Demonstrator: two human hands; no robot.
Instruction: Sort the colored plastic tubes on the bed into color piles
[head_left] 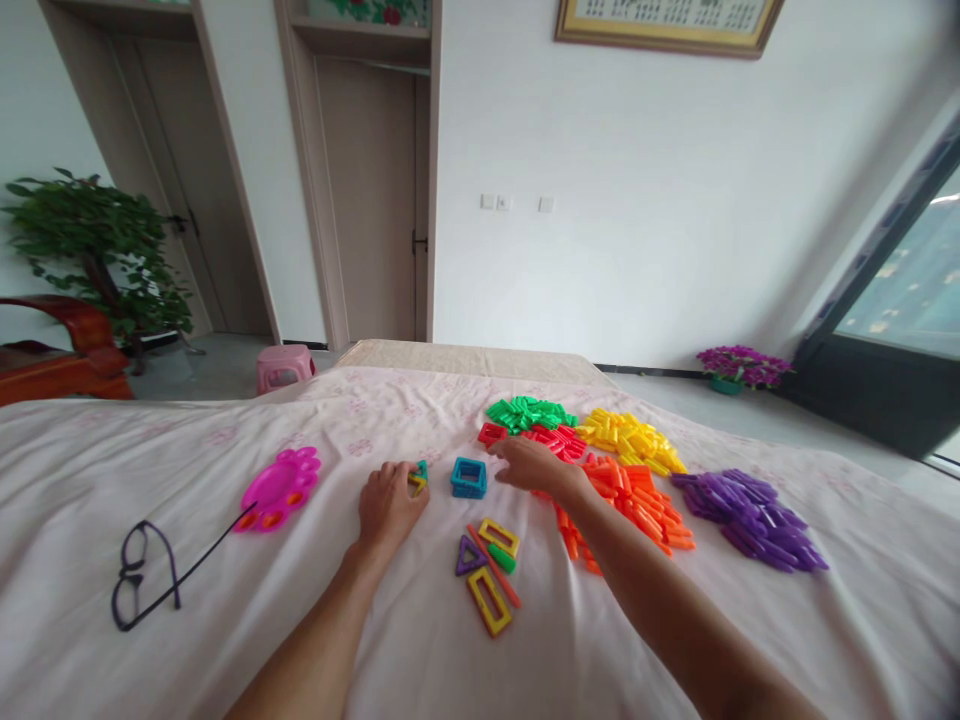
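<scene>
My left hand [390, 502] is closed around a few small triangular tiles [418, 480], teal and yellow, at the cloth's surface; its palm hides part of them. Just right of it stands a stack of blue square frame tiles [469, 478]. My right hand [531, 466] reaches in from the right, fingers stretched out and apart, between the blue stack and the red sticks [559, 441]. A red square tile [491, 434] lies just beyond its fingertips; whether they touch is unclear. Nearer me lie yellow rectangular tiles [489, 601], a purple triangle tile [469, 555] and a green piece [502, 558].
Piles of green [531, 413], yellow [630, 440], orange [637, 505] and purple sticks [750, 520] cover the right side. Left on the cloth are a pink paint-palette-like tray [279, 485] and black glasses [135, 578]. A pink stool [285, 368] stands beyond the bed-like surface.
</scene>
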